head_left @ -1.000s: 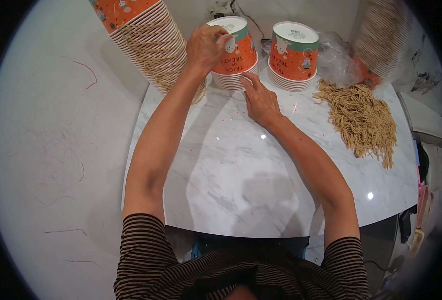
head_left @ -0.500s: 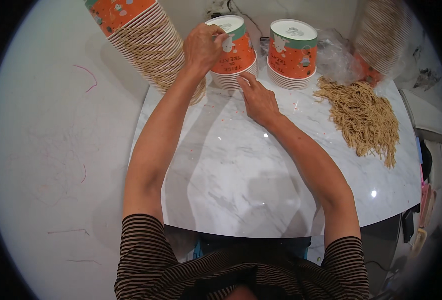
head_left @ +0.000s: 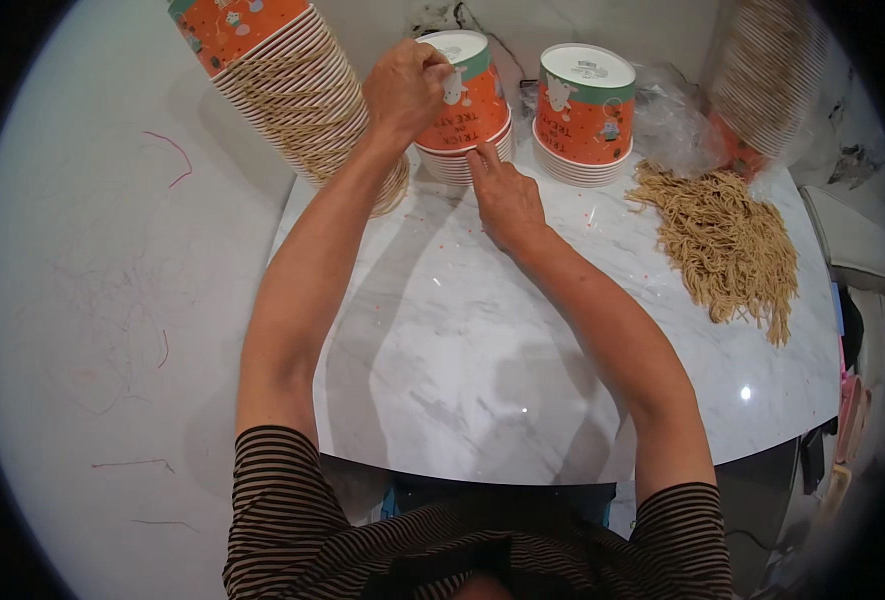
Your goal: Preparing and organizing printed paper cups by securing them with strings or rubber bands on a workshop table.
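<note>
An upside-down stack of orange paper buckets [head_left: 475,103] with green bands and white bases stands at the table's back middle. At its left side, near the top, my left hand [head_left: 403,92] is closed, thumb and forefinger pinched; what they hold, if anything, is hidden. My right hand [head_left: 509,198] is at the front rims, its bent fingers closed at the top bucket's rim. A narrow red band shows between that rim and the rims below. To the left leans a tall stack of nested buckets [head_left: 298,95] with tan cord handles hanging across their rims.
A second upside-down bucket stack [head_left: 585,115] stands right of the first. Beyond it lie clear plastic wrap [head_left: 675,120] and a loose heap of tan cords [head_left: 731,245]. Another tall bucket stack [head_left: 768,75] is at the far right. Small red bits dot the marble-patterned table [head_left: 463,350].
A gap with a red band has opened under the top bucket's rim. My right hand has shifted slightly left along the rims. My left hand stays near the bucket's top.
</note>
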Available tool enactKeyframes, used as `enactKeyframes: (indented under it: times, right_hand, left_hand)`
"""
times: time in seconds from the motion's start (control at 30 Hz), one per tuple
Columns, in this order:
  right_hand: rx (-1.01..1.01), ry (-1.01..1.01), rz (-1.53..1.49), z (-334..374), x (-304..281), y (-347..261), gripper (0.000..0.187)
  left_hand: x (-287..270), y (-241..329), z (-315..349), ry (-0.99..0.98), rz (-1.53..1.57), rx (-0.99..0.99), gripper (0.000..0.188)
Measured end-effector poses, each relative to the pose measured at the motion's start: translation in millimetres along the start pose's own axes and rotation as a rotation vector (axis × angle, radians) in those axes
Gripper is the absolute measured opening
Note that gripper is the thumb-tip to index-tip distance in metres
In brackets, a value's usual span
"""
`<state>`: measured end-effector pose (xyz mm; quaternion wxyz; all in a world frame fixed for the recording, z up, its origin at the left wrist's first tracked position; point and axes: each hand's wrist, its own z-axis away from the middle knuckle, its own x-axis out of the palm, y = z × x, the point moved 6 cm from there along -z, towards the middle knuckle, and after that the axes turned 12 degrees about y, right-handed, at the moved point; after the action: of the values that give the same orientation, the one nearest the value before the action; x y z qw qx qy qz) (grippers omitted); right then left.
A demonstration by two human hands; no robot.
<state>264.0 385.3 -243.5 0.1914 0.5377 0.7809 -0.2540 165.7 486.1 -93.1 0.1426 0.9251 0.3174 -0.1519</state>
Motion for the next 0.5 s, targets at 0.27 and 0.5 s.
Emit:
enactKeyframes:
  times: [0.27,0.5]
  right_hand:
    - [0.07,-0.131,0.029,-5,6,-7,0.049]
    - [0.024,-0.067,-0.029,-10,7,4,0.051]
  left_hand:
    - [-33,-1,-49,0.115,-0.031,0.039,0.018]
    - [-144,60,-89,0.295,0.311,-0.124,0.019]
